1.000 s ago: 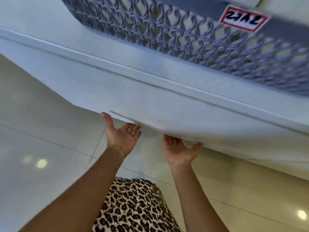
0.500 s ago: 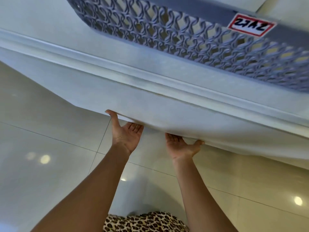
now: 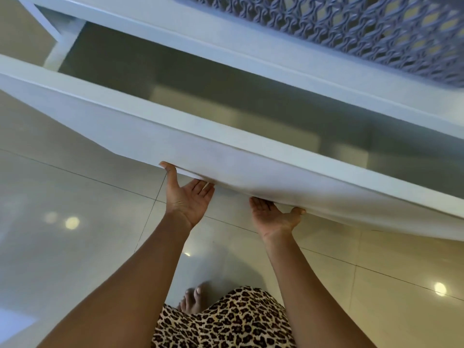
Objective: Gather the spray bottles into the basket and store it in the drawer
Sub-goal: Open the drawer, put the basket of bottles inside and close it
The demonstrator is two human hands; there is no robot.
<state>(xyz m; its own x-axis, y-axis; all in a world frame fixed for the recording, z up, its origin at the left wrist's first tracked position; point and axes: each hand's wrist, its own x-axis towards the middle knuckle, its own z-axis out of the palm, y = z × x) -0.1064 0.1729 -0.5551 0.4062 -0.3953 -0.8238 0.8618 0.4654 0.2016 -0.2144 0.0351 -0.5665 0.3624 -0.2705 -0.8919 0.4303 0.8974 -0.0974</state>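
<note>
A grey lattice basket stands on the white cabinet top at the upper right; what it holds cannot be made out through the mesh. Below it, the white drawer is pulled out, and its grey inside shows nothing in it. My left hand and my right hand are palm-up under the drawer front's lower edge. Their fingers hook behind that edge and the thumbs lie on its face.
Glossy pale floor tiles lie below and to both sides of the drawer. My bare foot and a leopard-print garment are directly beneath my arms. A white cabinet leg shows at the upper left.
The drawer has slid out towards me, from shut to open, exposing its inside. Both hands kept their hold under the front edge and moved back with it.
</note>
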